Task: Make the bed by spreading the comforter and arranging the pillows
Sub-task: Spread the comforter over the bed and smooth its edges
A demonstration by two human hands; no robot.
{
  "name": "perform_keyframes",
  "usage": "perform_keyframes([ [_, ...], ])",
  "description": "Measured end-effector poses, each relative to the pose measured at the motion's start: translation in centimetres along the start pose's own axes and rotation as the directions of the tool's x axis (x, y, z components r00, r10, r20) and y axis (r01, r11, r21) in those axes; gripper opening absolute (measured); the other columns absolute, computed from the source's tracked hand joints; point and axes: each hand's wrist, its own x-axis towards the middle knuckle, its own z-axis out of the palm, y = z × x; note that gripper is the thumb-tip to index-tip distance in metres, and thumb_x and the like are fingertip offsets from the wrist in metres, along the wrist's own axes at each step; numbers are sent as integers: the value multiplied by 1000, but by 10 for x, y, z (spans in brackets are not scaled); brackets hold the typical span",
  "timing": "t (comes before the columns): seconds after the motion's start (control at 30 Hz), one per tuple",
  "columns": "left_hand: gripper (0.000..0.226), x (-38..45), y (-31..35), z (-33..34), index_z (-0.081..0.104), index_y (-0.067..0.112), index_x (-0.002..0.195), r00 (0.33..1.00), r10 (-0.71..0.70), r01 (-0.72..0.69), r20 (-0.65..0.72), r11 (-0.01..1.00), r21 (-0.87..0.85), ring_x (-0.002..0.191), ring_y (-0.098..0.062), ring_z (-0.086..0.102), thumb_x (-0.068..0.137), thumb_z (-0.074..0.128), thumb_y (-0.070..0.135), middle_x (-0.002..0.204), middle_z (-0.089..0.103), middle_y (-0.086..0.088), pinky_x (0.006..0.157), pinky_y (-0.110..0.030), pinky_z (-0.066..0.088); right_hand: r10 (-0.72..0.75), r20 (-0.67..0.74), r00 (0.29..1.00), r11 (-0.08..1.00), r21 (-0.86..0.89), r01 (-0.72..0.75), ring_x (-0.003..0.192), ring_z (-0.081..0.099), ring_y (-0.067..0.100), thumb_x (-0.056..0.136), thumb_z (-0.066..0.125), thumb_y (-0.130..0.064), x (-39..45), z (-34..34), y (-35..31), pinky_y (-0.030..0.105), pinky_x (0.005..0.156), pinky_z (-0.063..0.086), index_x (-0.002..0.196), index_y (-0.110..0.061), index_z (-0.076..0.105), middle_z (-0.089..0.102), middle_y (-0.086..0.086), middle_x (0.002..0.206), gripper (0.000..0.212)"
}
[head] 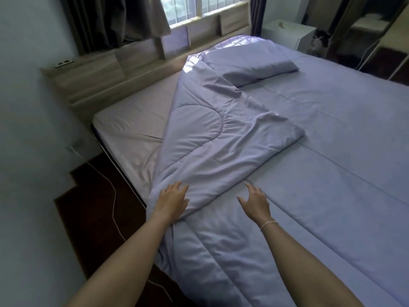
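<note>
Reaching over the near left side of the bed (pixel 124 129), both hands lie at the comforter (pixel 221 138). The left hand (pixel 172 200) rests flat on a folded-back flap of the comforter, fingers (pixel 180 188) straight and slightly spread, holding nothing. The right hand (pixel 254 201) is just beside the flap's near edge, over the flat part of the comforter, fingers wide and relaxed; whether it touches the cloth I cannot tell. The flap runs from the near left toward the far headboard (pixel 99 72), leaving bare sheet on the left. One pillow (pixel 261 70) lies on the comforter at the far end, near the window (pixel 199 7).
</note>
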Motion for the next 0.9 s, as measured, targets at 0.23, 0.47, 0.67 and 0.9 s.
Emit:
perform_keyframes([
  [0.23, 53, 75, -32, -7, 29, 19, 144, 989, 146, -147, 17, 989, 17, 138, -27, 29, 95, 47, 34, 153, 26, -10, 108, -41, 29, 157, 3, 988, 988, 4, -157, 132, 37, 36, 86, 58, -49, 49, 15, -31, 49, 106, 37, 145, -19, 31, 39, 15, 145, 72],
  [0.47, 52, 166, -85, -4, 29, 18, 142, 948, 305, -308, 90, 951, 24, 136, -28, 30, 96, 45, 35, 153, 25, -11, 105, -45, 31, 332, -84, 940, 943, 25, -331, 131, 38, 36, 83, 63, -47, 101, 49, -72, 47, 104, 38, 146, -20, 29, 37, 16, 145, 76],
  [0.67, 54, 247, -143, 7, 31, 20, 142, 904, 407, -411, 127, 911, 9, 135, -26, 33, 93, 49, 35, 150, 30, -8, 105, -43, 31, 595, -177, 784, 780, 363, -510, 142, 18, 39, 77, 74, -43, 150, 91, -116, 47, 114, 25, 150, -20, 19, 13, 24, 155, 94],
  [0.9, 58, 286, -170, 41, 32, 21, 142, 896, 401, -404, 191, 914, -25, 132, -29, 37, 90, 51, 39, 149, 31, -10, 103, -44, 33, 800, -170, 576, 559, 560, -611, 143, 21, 36, 73, 80, -22, 166, 104, -99, 43, 113, 26, 152, -12, 3, 22, 27, 152, 110],
])
